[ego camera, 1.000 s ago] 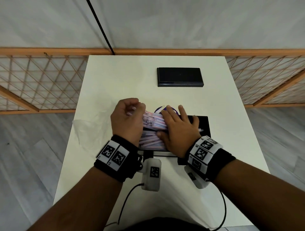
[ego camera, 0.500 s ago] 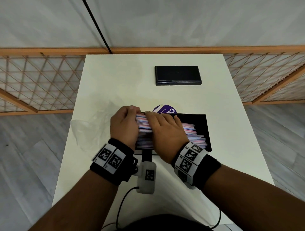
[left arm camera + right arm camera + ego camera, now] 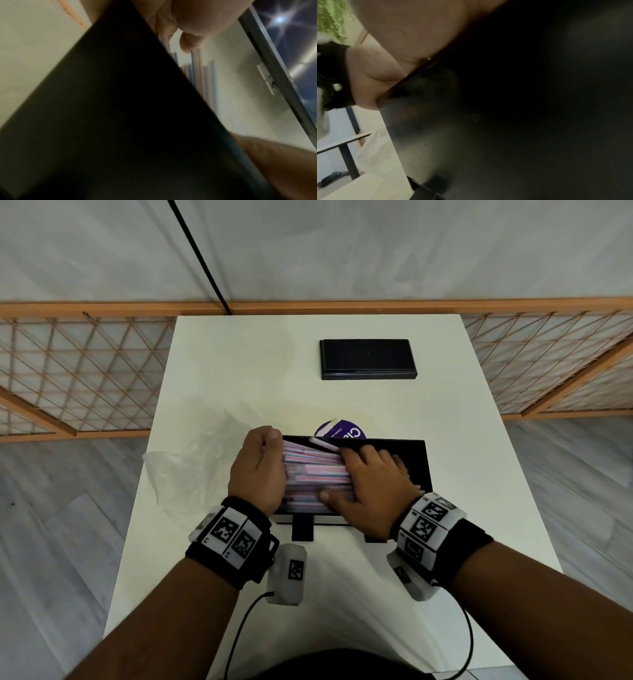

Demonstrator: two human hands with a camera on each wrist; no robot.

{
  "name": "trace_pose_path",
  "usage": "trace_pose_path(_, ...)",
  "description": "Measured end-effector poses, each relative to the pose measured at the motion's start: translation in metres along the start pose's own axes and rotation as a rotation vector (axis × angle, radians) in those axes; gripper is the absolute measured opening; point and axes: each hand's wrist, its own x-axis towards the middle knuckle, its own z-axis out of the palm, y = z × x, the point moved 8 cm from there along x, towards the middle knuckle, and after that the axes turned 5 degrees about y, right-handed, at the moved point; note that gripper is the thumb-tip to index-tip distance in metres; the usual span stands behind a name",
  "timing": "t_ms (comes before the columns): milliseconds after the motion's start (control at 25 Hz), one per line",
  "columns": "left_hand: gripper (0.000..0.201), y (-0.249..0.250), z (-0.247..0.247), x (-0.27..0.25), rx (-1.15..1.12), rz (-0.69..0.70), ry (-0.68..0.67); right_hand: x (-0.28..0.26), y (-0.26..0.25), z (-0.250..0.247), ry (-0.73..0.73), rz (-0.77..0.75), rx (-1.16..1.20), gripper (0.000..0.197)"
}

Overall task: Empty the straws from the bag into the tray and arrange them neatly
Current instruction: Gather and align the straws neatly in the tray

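A black tray (image 3: 424,467) sits on the white table, holding a pile of pink, blue and white straws (image 3: 315,472) lying lengthwise. My left hand (image 3: 270,457) is at the tray's left end, fingers curled round the straw ends. In the left wrist view, curled fingers (image 3: 188,40) show above a few straws (image 3: 195,70). My right hand (image 3: 366,474) lies flat on the pile with fingers spread and the thumb on its near side. The empty clear bag (image 3: 191,470) lies crumpled left of the tray. The right wrist view shows mostly the dark tray (image 3: 522,108).
A round purple label (image 3: 344,433) lies just behind the tray. A black rectangular lid or box (image 3: 368,359) rests at the back of the table (image 3: 239,371). A wooden lattice fence (image 3: 75,378) flanks the table on both sides.
The straw bundle has gone from tilted in both hands to lying down in the tray. My right hand slid left over it, then back right, flattening. My left hand stayed at the left end.
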Motion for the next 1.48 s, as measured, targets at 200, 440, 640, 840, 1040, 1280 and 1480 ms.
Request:
trace_pose_path(200,0.076,0.001,0.011,-0.012,0.004,-0.071,-0.157,0.008,-0.012,0.002,0.043,0.038,-0.021,0.074)
trace_pose_path(440,0.09,0.008,0.016,-0.011,0.371,0.059,-0.235,0.003,-0.034,-0.013,0.129,-0.051,-0.112,0.075)
trace_pose_path(640,0.065,0.012,0.0,-0.01,0.161,0.074,-0.082,-0.01,-0.013,-0.021,0.114,-0.105,0.02,0.08)
trace_pose_path(840,0.063,0.023,0.0,-0.02,0.159,0.257,0.0,-0.011,0.018,-0.018,0.031,0.021,-0.052,0.108)
trace_pose_path(1040,0.061,0.015,-0.006,-0.018,0.021,0.172,0.053,-0.009,-0.001,-0.006,-0.018,-0.026,-0.076,0.105)
trace_pose_path(1280,0.028,0.054,-0.002,-0.033,0.224,0.424,-0.002,-0.007,-0.003,-0.003,-0.054,-0.017,-0.1,0.115)
trace_pose_path(1480,0.037,0.054,0.039,-0.03,0.618,0.28,-0.328,-0.002,-0.014,-0.003,-0.096,-0.094,-0.102,0.12)
